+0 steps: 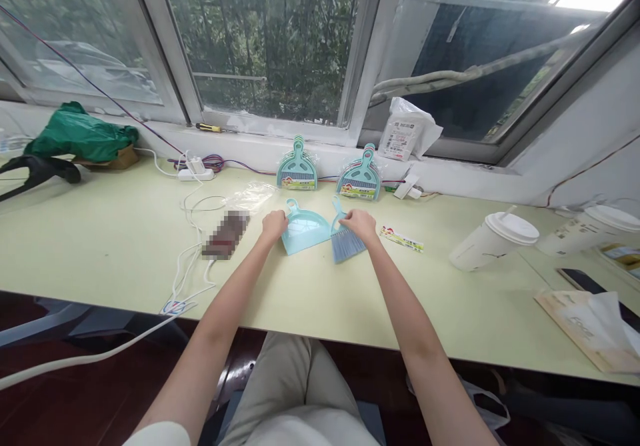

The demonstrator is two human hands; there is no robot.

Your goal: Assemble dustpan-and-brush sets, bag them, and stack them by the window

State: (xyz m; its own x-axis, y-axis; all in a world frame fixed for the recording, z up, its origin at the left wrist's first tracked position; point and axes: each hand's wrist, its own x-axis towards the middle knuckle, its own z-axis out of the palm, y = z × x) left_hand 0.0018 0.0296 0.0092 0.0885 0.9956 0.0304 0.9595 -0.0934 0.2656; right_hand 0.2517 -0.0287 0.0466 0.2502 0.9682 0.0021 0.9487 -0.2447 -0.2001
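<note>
Left hand (274, 225) pinches the near-left edge of a light-blue plastic dustpan (306, 233); right hand (361, 225) grips a blue-bristled handheld brush (347, 246). Both unpackaged, side by side on pale-green table (300, 299). Printed label strip (402, 239) lies loose; two dustpan-and-brush bundles (297, 171) (359, 181) behind, labels on.

The table (150, 259) is a pale yellow-green, plain all over. The dustpan (307, 231) is light aqua; the brush (346, 243) has an aqua handle and grey-blue bristles. Both packaged dustpan sets (297, 166) repeat the aqua — their labels mix yellow-green, white and red, like the loose label strip (401, 239). The plastic bag (80, 133) is deep green, the screwdriver handle (208, 127) yellow and black. White covers the lidded cup (493, 241) and the power strip (195, 175) — the bundled cable (214, 163) is purplish with red.
</note>
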